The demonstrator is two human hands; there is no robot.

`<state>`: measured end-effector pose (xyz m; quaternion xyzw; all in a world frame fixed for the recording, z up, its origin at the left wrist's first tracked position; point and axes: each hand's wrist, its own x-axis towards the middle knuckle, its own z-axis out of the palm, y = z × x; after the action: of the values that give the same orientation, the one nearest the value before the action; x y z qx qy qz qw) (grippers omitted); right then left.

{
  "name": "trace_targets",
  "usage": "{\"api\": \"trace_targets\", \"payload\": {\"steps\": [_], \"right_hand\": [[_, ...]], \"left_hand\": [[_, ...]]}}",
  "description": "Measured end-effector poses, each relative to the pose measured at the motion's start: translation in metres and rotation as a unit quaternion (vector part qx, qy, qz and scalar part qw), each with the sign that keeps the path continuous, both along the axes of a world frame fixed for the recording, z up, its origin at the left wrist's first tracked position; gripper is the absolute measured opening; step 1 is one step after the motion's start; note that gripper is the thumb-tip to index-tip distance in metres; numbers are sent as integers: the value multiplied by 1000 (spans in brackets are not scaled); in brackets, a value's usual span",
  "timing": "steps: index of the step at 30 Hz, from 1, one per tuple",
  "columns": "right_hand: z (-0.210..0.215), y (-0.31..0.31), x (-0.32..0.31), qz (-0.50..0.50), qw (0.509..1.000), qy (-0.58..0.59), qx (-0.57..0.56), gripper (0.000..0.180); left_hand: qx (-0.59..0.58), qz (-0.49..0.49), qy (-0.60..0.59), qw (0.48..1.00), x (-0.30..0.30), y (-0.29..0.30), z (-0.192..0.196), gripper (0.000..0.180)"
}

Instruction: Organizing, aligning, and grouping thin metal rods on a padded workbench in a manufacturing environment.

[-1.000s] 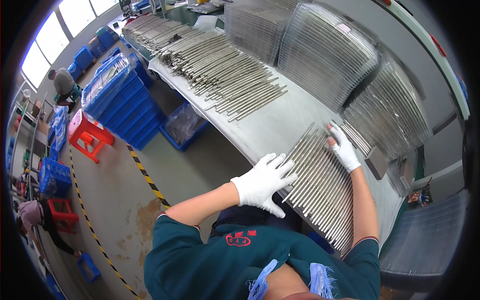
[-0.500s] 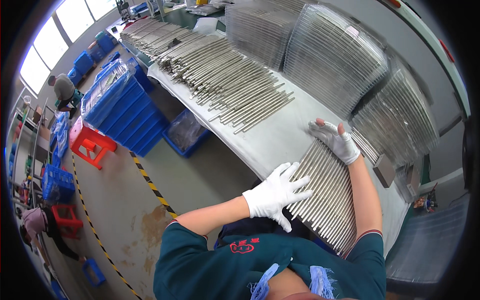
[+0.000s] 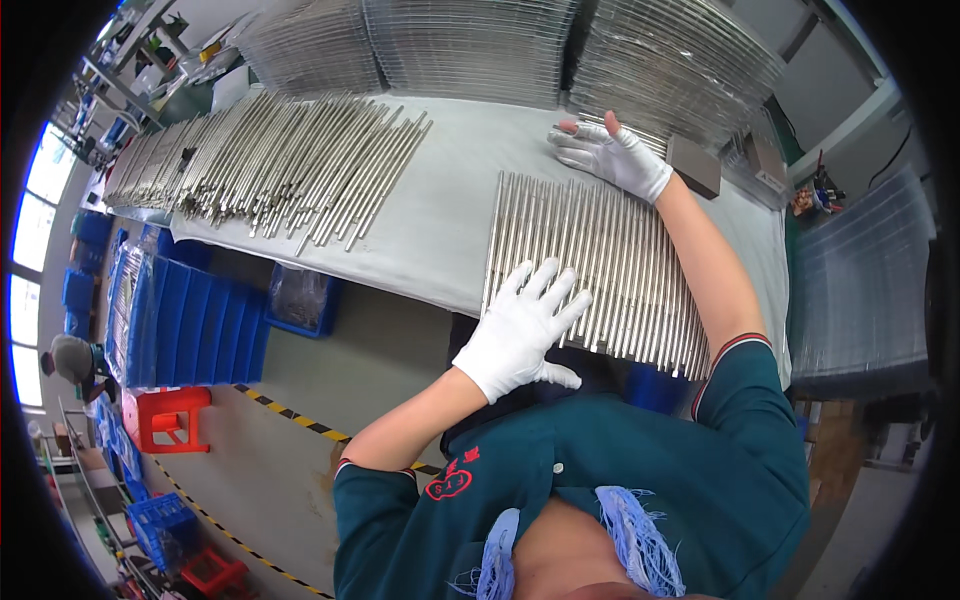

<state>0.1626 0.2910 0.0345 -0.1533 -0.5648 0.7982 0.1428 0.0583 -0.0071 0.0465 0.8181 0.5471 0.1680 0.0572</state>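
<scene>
A row of thin silvery metal rods [image 3: 610, 255] lies side by side at the front of the white-covered table, their near ends past its edge. My left hand [image 3: 525, 325], in a white glove, rests with fingers spread over the near left part of this row. Beyond its far ends is my right hand [image 3: 612, 160], gloved too, with a bare thumb tip and fingertip. Its fingers reach out to the left and nothing shows in them. A grey-brown block [image 3: 693, 167] sits just right of that hand, beside a few more rods partly hidden behind it.
To the left, a large pile of similar rods [image 3: 270, 165] covers the table [image 3: 450, 150]. Stacked clear plastic trays [image 3: 470, 50] stand along the back. Blue crates [image 3: 200, 320] and a red stool [image 3: 168, 420] are on the floor at left, near another person [image 3: 75, 360].
The view has turned, so the table now runs more level across it. Both hands stay by the row of rods, my left still spread over its near left part.
</scene>
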Motion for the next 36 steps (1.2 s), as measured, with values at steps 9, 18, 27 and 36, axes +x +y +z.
{"api": "trace_targets", "payload": {"steps": [9, 18, 27, 36], "right_hand": [[-2, -21, 19, 40, 999, 23, 11, 91], [0, 3, 98, -62, 998, -17, 5, 91], [-1, 2, 92, 36, 998, 15, -43, 91], [-5, -13, 75, 64, 998, 21, 10, 88]], "left_hand": [[12, -40, 1, 999, 23, 12, -12, 93], [94, 265, 35, 959, -34, 34, -13, 62], [58, 177, 83, 979, -11, 35, 0, 75], [21, -57, 40, 997, 60, 22, -10, 92]]}}
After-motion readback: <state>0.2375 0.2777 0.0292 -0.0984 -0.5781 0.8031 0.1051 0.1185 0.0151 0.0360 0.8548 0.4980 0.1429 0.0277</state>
